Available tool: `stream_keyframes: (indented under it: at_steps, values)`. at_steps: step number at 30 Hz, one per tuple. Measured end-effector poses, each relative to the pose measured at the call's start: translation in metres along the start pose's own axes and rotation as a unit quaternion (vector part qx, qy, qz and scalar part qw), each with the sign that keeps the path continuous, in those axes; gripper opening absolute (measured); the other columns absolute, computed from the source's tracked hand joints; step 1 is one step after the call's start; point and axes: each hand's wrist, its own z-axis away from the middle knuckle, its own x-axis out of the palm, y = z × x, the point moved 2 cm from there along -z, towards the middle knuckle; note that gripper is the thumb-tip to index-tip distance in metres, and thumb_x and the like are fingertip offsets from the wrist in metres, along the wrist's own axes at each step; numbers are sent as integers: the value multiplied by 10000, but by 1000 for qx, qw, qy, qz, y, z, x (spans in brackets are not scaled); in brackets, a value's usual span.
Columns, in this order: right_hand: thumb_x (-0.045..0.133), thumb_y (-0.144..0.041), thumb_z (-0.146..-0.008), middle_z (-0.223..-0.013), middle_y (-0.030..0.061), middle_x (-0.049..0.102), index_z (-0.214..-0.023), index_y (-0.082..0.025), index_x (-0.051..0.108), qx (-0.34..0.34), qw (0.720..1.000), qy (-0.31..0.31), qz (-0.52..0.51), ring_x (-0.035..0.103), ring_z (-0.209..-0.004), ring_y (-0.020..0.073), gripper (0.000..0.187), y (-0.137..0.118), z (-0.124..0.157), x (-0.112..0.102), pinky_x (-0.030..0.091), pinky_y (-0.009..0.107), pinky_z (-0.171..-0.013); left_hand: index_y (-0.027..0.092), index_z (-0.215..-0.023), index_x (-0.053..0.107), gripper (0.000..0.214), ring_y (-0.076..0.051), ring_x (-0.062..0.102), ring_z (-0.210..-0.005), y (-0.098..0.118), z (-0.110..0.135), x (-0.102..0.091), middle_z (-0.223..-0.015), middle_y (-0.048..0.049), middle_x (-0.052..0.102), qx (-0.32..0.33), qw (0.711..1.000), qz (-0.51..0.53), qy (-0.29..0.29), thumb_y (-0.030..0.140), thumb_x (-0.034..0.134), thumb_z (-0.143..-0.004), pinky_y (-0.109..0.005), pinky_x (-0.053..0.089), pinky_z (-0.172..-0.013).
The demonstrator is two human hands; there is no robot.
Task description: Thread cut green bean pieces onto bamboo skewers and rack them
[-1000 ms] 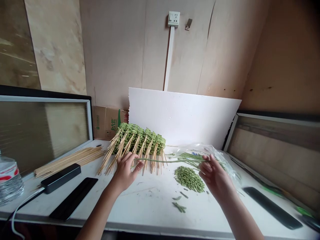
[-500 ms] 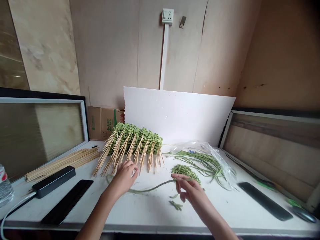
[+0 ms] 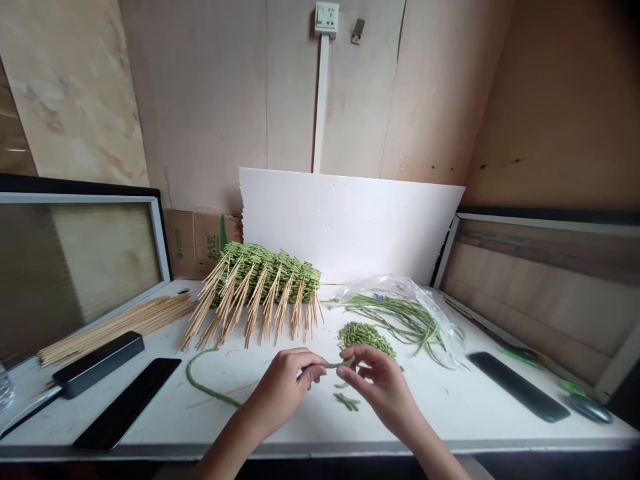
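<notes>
One long green bean [image 3: 207, 390] runs between my hands, and its far part curves out over the table to the left. My left hand [image 3: 290, 380] pinches the bean just short of its end. Fingers and thumb of my right hand [image 3: 373, 373] close on the end piece. A few short cut bean pieces [image 3: 347, 401] lie below my right hand. Behind it is a heap of short bean pieces [image 3: 365, 337]. Skewered bean pieces [image 3: 270, 267] are stacked at the back, their bare sticks [image 3: 255, 300] pointing toward me.
Whole long beans [image 3: 395, 317] lie on a clear plastic bag [image 3: 445, 327] at the right. Loose bamboo skewers [image 3: 120, 327] spread at the left, near a black box [image 3: 100, 363] and a dark flat panel [image 3: 127, 403]. A mouse [image 3: 590, 408] sits far right. A white board [image 3: 350, 223] stands behind.
My left hand has moved right and now pinches the bean close to my right hand. My right hand has turned its fingertips inward onto the bean's end. The view has shifted slightly.
</notes>
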Motion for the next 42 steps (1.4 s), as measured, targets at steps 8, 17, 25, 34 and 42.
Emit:
stream_keyframes:
  at_steps: [8,17,25,34,42]
  values:
    - [845,-411,-783,-870,47,718,-1018,-259,760,-6,1000,-4,-10,685,-787,228,293,-6,2,-8,574,334,-662,217,-952,777,209,-158,632,-711,2,2,-3,-789,-17,714,8,1000,8,-15,242,575,-1004,-254,466,-701]
    - [843,-397,-793,-910,58,721,-977,-231,756,-22,1000,-13,3,683,-803,218,263,-11,3,-11,586,323,-661,193,-907,732,286,-150,602,-711,6,4,-4,-776,-12,673,-1,999,-4,-35,314,513,-1044,-252,431,-692]
    - [776,-394,-870,-852,37,692,-904,-249,737,-91,987,-27,132,628,-800,203,153,-20,9,-7,508,294,-626,210,-943,737,247,-163,602,-762,8,5,-3,-809,-11,677,-4,999,-18,-42,291,523,-1035,-261,425,-710]
    - [607,-222,-968,-818,55,666,-834,-244,682,-179,967,-9,182,535,-841,238,155,-19,11,5,471,345,-695,179,-860,742,234,-162,616,-727,13,7,15,-783,-25,677,-21,996,87,-21,344,629,-982,-263,462,-714]
    - [673,-465,-934,-727,40,613,-762,-239,678,-148,989,-7,24,536,-836,243,284,-7,15,15,450,371,-776,141,-712,705,217,-129,550,-624,4,9,34,-683,-19,604,-9,974,227,-4,61,566,-858,-244,467,-625]
